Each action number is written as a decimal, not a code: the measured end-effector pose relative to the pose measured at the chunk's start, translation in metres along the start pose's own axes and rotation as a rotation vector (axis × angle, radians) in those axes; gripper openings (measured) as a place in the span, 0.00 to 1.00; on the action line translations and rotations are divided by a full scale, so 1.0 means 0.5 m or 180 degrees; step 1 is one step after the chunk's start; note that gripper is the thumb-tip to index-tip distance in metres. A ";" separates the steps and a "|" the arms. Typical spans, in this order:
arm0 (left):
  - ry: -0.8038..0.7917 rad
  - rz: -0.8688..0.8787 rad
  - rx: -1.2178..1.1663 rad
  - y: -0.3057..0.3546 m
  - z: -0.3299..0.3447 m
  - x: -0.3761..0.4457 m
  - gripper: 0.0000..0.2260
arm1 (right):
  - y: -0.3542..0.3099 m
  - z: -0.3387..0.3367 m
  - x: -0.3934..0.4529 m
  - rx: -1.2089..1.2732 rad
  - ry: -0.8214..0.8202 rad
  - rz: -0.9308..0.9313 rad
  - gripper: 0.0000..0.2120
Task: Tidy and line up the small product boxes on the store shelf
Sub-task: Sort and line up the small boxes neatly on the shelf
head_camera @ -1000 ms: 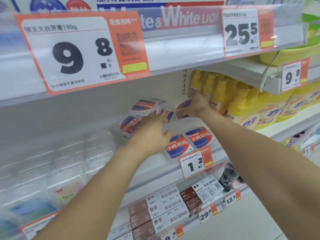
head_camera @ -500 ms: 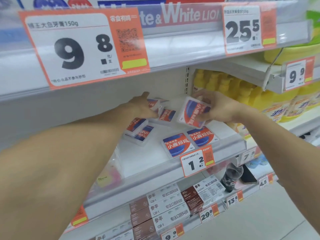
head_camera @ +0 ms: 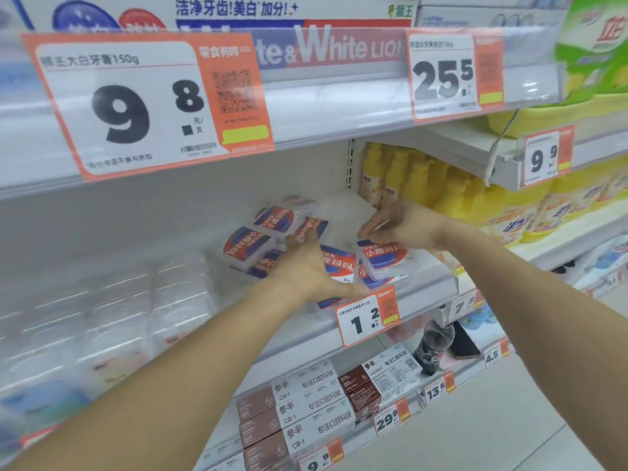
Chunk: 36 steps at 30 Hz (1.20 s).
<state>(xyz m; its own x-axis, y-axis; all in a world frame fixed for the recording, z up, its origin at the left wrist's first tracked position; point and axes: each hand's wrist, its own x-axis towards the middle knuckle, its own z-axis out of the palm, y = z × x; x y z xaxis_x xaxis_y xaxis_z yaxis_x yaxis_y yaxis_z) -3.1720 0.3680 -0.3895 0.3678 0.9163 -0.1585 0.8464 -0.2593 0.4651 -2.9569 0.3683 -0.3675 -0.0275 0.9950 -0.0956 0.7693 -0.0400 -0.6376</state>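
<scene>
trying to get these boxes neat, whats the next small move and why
Probably pull the tilted box forward with the left hand, which grips it, and lay it flat behind the front box. The back boxes lie skewed in a loose pile, while the right hand hovers open over the front one.

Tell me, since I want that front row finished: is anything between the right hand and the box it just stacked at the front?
Nothing visible. The right hand hovers just above the stacked box at the shelf's front edge, with only open air between. The left hand works on boxes further left.
</scene>
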 end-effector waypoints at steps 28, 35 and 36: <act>0.0074 0.0329 -0.0888 -0.059 0.035 -0.035 0.29 | 0.053 0.061 -0.074 -0.0289 0.0444 0.0052 0.27; 0.0290 0.0303 -0.0297 -0.042 0.000 -0.038 0.31 | 0.027 0.046 -0.062 -0.0368 0.0873 -0.0005 0.27; 0.0549 0.0303 -0.0302 -0.038 -0.022 -0.037 0.29 | 0.012 0.040 -0.053 -0.0358 0.1036 -0.0068 0.25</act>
<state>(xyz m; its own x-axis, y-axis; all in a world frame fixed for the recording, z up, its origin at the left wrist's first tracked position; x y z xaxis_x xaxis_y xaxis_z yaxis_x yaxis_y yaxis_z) -3.1990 0.3593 -0.3858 0.3661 0.9298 0.0375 0.7680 -0.3246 0.5520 -2.9644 0.3401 -0.3840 0.1467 0.9731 0.1775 0.8369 -0.0265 -0.5468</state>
